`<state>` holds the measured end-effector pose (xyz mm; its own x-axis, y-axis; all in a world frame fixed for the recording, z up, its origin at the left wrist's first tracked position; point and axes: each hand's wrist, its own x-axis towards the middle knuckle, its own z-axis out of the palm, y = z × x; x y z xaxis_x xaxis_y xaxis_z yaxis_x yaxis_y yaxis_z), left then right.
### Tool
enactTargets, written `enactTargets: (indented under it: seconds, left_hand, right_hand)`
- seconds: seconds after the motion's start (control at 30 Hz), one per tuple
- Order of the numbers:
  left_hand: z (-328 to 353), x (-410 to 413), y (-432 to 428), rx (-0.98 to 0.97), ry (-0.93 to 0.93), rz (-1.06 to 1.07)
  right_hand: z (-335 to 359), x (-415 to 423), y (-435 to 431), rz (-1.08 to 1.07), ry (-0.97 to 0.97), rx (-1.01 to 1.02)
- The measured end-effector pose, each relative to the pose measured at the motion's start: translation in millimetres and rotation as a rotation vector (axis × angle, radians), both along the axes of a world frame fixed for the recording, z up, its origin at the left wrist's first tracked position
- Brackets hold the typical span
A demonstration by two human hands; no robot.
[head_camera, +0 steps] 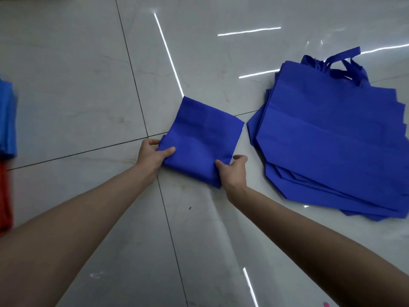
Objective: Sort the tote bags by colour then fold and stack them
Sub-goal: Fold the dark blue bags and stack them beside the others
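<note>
A folded dark blue tote bag (202, 139) lies on the pale tiled floor (88, 85) between two hands. The left hand (152, 156) pinches its near left corner, thumb on top. The right hand (233, 171) pinches its near right corner. The bag is a neat rectangle of matte cloth. Just beside it to the right sits a fanned pile of unfolded blue bags (332, 138), handles at the far end. Lighter blue cloth (7, 120) and red cloth (4, 196) lie at the left edge.

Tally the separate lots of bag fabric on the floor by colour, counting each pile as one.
Dark blue: 2, the folded bag and the unfolded pile.
Light blue: 1, the light blue lot at the left edge.
Red: 1, the red lot at the left edge.
Total: 4.
</note>
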<state>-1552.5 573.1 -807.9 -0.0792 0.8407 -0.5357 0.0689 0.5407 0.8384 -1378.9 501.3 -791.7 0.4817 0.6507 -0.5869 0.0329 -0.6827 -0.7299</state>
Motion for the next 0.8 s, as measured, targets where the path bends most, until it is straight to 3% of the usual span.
enactTargets:
  seconds: [0.03, 0.1, 0.17, 0.2, 0.23, 0.3, 0.4, 0.43, 0.8]
  left_hand:
    - [1.0, -1.5, 0.9, 0.003, 0.04, -0.037]
    - [5.9, -5.9, 6.5, 0.025, 0.132, -0.148]
    - [13.9, -13.7, 13.5, 0.026, 0.214, -0.304]
    - [17.9, -18.6, 16.0, 0.028, 0.252, -0.395]
    - [20.5, -22.8, 18.5, 0.04, 0.286, -0.478]
    - [21.3, -28.6, 20.0, 0.106, 0.447, -0.592]
    - [10.9, -19.7, 2.1, 0.376, 1.053, -0.545]
    - [5.6, -11.8, -9.7, 0.447, 1.133, -0.518]
    - [-44.7, 13.9, -48.2, 0.485, 1.195, -0.664]
  right_hand:
    - [3.1, -1.8, 0.7, 0.018, -0.099, 0.012]
    - [8.3, -3.2, -0.1, 0.183, -0.549, 0.173]
    - [5.7, -1.9, 4.3, 0.48, -0.988, 0.491]
    - [2.3, -1.3, 8.9, 0.678, -1.096, 0.573]
    - [-0.7, -1.4, 13.5, 0.889, -1.113, 0.558]
    - [-9.3, -4.8, 16.9, 1.147, -1.017, 0.318]
    - [-31.8, -8.8, 9.3, 1.044, -0.925, 0.108]
    - [-37.3, -9.9, 6.1, 1.008, -0.942, 0.102]
    - [-54.0, -13.8, 4.7, 0.942, -1.047, 0.12]
